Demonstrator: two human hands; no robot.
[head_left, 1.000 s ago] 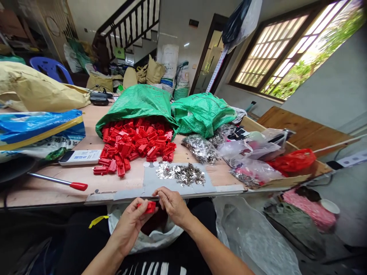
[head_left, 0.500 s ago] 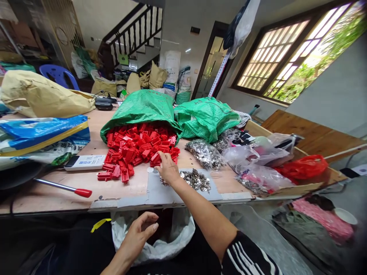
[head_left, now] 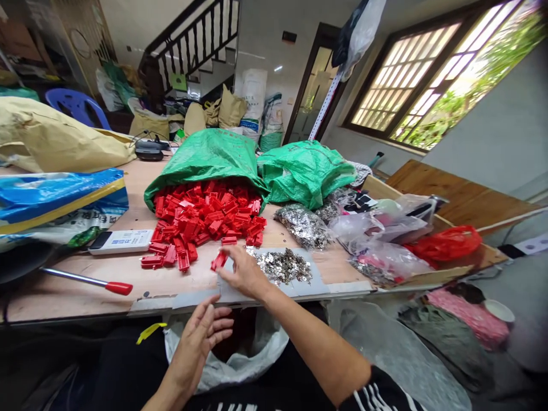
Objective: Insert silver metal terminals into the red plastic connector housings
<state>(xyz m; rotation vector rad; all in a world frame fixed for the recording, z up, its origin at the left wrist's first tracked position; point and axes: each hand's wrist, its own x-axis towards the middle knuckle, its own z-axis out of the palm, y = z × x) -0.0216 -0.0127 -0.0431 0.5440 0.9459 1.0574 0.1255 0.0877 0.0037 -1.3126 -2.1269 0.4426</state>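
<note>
My right hand (head_left: 243, 273) pinches a small red plastic housing (head_left: 219, 261) between thumb and fingers, above the left end of a grey board (head_left: 319, 279). Close by on that board is a heap of small metal pieces (head_left: 286, 266). My left hand (head_left: 203, 337) is open and holds nothing, its fingers spread over the rim of a white sack (head_left: 261, 365) below the table edge. Beyond my hands, a pile of red plastic housings (head_left: 201, 220) spills from a green woven bag (head_left: 209, 151) onto the table.
A lever with a red grip (head_left: 119, 288) juts in from the left. Beside the pile lies a white boxy device (head_left: 122, 241). To the right are a clear bag of metal pieces (head_left: 303, 225), another green bag (head_left: 306, 171) and a box holding plastic bags (head_left: 385, 234).
My right hand has drawn back from the red pile toward me, carrying one red housing. My left hand has risen slightly, and its fingers have straightened. The view has shifted a little.
</note>
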